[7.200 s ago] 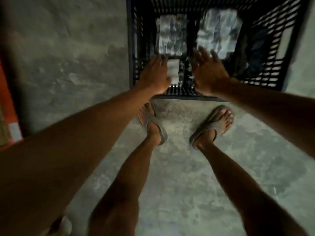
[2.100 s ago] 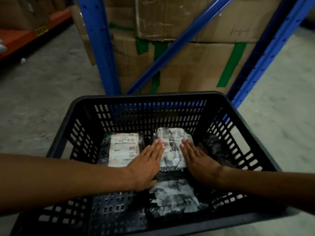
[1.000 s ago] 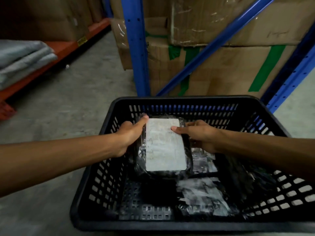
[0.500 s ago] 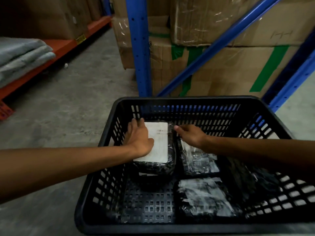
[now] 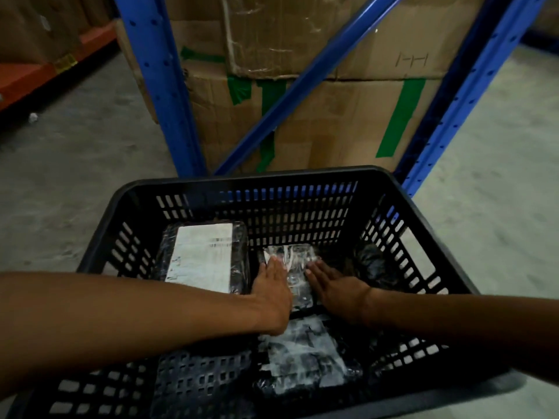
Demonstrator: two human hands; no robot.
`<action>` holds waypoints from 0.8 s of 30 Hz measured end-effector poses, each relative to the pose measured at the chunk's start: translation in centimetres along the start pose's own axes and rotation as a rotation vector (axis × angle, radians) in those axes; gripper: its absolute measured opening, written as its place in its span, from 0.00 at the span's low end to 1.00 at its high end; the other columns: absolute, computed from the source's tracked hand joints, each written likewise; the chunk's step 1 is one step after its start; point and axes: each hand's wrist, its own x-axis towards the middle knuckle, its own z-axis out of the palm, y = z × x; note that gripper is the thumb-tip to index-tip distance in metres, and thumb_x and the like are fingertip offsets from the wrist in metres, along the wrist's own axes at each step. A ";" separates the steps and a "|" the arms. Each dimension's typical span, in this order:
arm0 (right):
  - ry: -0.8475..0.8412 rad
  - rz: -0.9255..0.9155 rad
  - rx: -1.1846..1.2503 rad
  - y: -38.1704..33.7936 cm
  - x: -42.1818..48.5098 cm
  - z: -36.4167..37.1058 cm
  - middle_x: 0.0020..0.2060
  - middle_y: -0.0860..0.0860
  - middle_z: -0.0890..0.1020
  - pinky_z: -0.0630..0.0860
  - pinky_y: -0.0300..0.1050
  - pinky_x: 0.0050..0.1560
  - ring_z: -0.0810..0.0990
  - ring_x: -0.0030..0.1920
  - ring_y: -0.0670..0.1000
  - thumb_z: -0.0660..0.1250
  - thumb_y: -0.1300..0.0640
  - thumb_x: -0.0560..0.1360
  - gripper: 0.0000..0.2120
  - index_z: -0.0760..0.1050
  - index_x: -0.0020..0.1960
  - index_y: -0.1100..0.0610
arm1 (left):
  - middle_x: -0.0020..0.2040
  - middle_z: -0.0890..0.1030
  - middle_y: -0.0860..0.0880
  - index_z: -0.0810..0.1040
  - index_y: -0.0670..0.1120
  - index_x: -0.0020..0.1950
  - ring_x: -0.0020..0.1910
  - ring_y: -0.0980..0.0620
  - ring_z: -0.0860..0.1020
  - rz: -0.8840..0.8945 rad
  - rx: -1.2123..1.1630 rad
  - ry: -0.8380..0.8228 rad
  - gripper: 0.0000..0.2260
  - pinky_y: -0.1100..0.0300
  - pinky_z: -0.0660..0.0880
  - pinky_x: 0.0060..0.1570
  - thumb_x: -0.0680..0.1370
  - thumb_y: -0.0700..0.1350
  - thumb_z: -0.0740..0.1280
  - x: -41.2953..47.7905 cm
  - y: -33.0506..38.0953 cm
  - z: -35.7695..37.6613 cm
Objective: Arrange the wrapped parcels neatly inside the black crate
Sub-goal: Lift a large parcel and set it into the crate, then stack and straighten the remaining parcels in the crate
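Note:
The black slotted crate [image 5: 272,176] sits on the concrete floor in front of me. A wrapped parcel with a white label [image 5: 202,255] lies flat at the crate's far left. Beside it lies a shiny wrapped parcel [image 5: 292,258] in the far middle. My left hand [image 5: 270,290] rests flat along that parcel's left edge and my right hand [image 5: 335,290] along its right edge, fingers straight. A third wrapped parcel [image 5: 305,349] lies nearer to me. A dark wrapped bundle [image 5: 370,263] sits at the far right of the crate floor.
A blue rack upright [image 5: 157,86] and a diagonal brace [image 5: 302,83] stand just behind the crate, with stacked cardboard boxes [image 5: 332,110] taped in green. An orange shelf beam [image 5: 36,74] runs at the far left. Bare crate floor [image 5: 199,385] shows at the near left.
Both hands let go of the labelled parcel, which now lies flat at the far left. They moved right and down onto the sides of the middle parcel.

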 end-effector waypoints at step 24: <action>-0.002 -0.099 0.287 6.3 -1.3 -7.6 0.60 0.55 0.81 0.78 0.53 0.59 0.80 0.59 0.57 0.66 0.56 0.73 0.21 0.74 0.65 0.56 | 0.75 0.65 0.36 0.61 0.35 0.76 0.73 0.40 0.67 0.175 -0.406 0.032 0.24 0.53 0.68 0.71 0.81 0.40 0.61 0.3 -3.3 -3.4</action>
